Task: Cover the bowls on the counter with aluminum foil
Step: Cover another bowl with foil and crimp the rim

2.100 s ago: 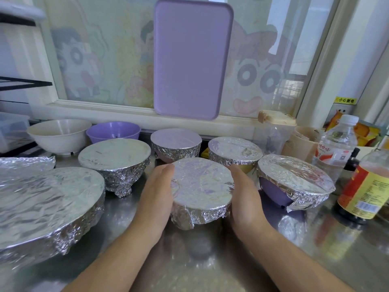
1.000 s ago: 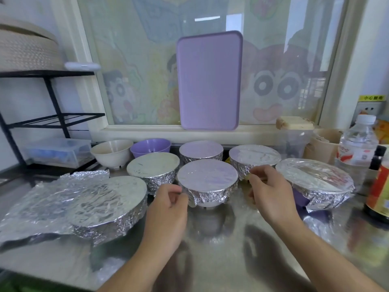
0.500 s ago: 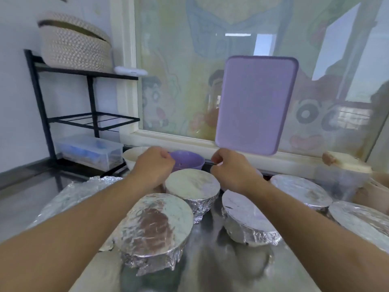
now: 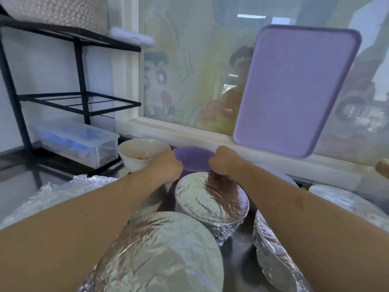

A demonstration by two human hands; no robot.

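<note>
An uncovered purple bowl (image 4: 192, 158) stands at the back of the counter by the window sill. My left hand (image 4: 167, 165) grips its left rim and my right hand (image 4: 223, 161) grips its right rim, fingers curled down. Left of it sits an uncovered white bowl (image 4: 143, 153) with something orange inside. In front are foil-covered bowls: one in the middle (image 4: 210, 199), a large one nearest me (image 4: 164, 256), one under my right forearm (image 4: 273, 262) and one at the far right (image 4: 345, 199). A loose foil sheet (image 4: 52, 197) lies to the left.
A purple cutting board (image 4: 294, 91) leans against the window behind the bowls. A black metal rack (image 4: 81, 102) stands at the left with a clear plastic box (image 4: 77, 142) under it and a woven basket (image 4: 63, 11) on top.
Both hands left the foil-wrapped bowl in front and reached back to the purple bowl, now holding it on either side. The view has swung left and closer.
</note>
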